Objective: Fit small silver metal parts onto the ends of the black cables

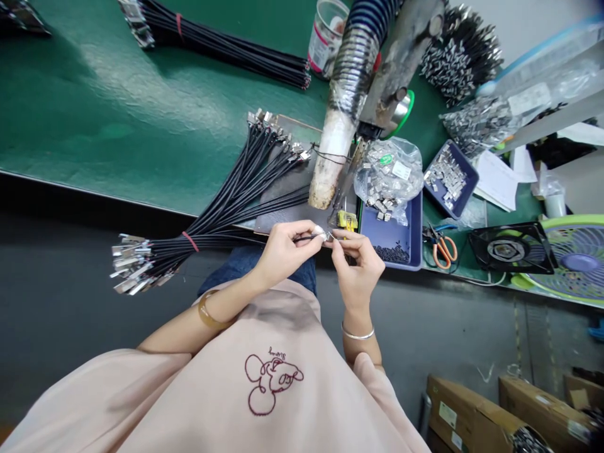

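Cable [304, 238], a black one, right in the fingers: L hand [287, 250] has it pinched nr its end, thumb & index tight on it. R hand [357, 261] facing, fingertips narrow, right by the cable's silvery tip; can't tell if they grip it, too small. Off L of the fingers, cable bundle [221, 241] w/ red band [190, 241]. Just past R fingertips, yellow block [348, 220]; to their R, blue tray [384, 234] w/ black bits [394, 253], then orange-handled scissors [443, 251] further along.
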A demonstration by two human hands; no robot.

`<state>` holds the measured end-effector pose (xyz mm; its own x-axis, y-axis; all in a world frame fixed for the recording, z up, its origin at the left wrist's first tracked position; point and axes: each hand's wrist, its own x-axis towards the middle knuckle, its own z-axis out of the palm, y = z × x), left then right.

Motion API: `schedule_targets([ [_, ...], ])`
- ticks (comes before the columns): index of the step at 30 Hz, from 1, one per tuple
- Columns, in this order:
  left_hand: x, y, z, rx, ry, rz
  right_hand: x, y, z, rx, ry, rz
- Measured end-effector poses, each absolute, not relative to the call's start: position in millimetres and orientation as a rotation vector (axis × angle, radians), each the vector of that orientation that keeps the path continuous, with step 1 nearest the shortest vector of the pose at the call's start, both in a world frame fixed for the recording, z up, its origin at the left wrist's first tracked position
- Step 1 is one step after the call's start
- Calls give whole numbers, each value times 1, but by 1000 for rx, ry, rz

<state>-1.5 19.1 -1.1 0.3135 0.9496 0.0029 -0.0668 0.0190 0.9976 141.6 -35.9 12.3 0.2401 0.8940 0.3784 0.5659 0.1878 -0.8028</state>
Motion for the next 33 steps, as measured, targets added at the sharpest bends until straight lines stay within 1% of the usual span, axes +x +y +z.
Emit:
schedule_targets([
  [14, -1, 28, 0, 1388, 1013, 1012, 145, -21, 13, -1490, -1377, 527],
  [21, -1, 29, 6, 1387, 1003, 1055, 144, -19, 18, -1481, -1401, 491],
  [30, -1, 25, 6, 1257, 1015, 948, 145, -25, 22, -1504, -1556, 411],
  [33, -2, 23, 6, 1279, 999, 925, 146, -31, 23, -1502, -1545, 460],
])
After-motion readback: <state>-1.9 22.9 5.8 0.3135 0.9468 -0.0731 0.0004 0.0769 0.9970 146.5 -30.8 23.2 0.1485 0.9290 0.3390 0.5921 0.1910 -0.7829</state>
